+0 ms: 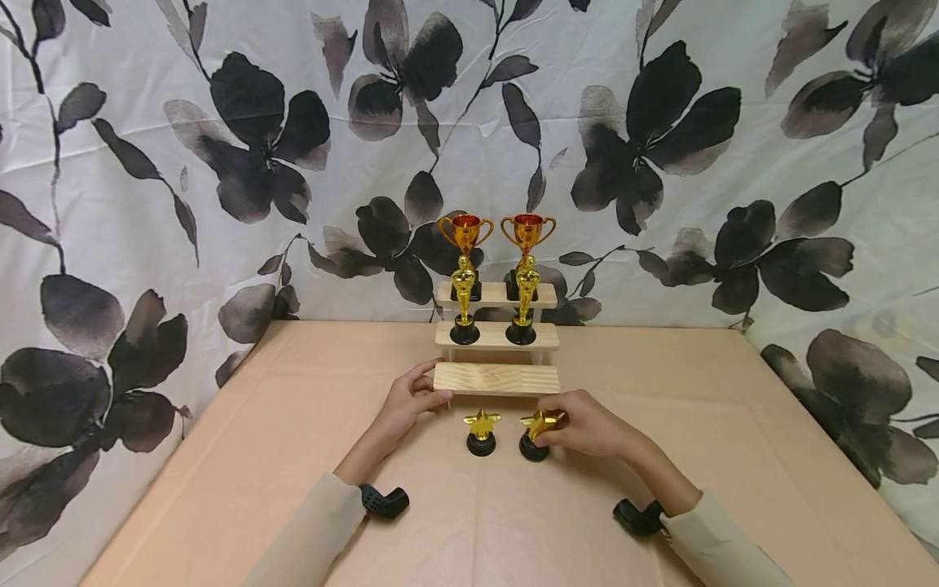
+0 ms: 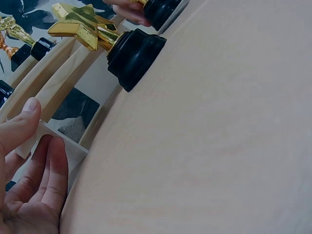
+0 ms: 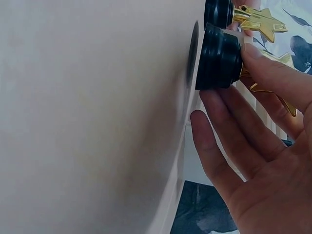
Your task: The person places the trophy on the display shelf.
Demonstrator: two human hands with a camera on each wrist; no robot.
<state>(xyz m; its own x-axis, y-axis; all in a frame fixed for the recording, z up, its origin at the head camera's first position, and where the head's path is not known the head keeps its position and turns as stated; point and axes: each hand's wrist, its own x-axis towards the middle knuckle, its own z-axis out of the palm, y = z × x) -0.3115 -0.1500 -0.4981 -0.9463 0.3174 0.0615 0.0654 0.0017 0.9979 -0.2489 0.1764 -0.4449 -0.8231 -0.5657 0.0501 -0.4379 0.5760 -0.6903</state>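
Note:
A three-tier wooden display stand (image 1: 495,379) stands at the middle of the table. My left hand (image 1: 403,405) grips the left end of its lowest step; in the left wrist view the thumb lies on the plank and the fingers curl by the white side support (image 2: 73,146). With thumb and fingers, my right hand (image 1: 590,424) pinches a gold star trophy (image 1: 535,440) just above its black base (image 3: 219,58), which is close over the tabletop. Beside it, in front of the stand, another star trophy (image 1: 481,436) stands upright on the table.
Two gold figure trophies (image 1: 463,297) stand on the middle step. Behind them, two orange-gold cup trophies (image 1: 528,236) occupy the top step. A peach cloth covers the table (image 1: 330,359), and a floral curtain (image 1: 513,49) hangs at its back edge.

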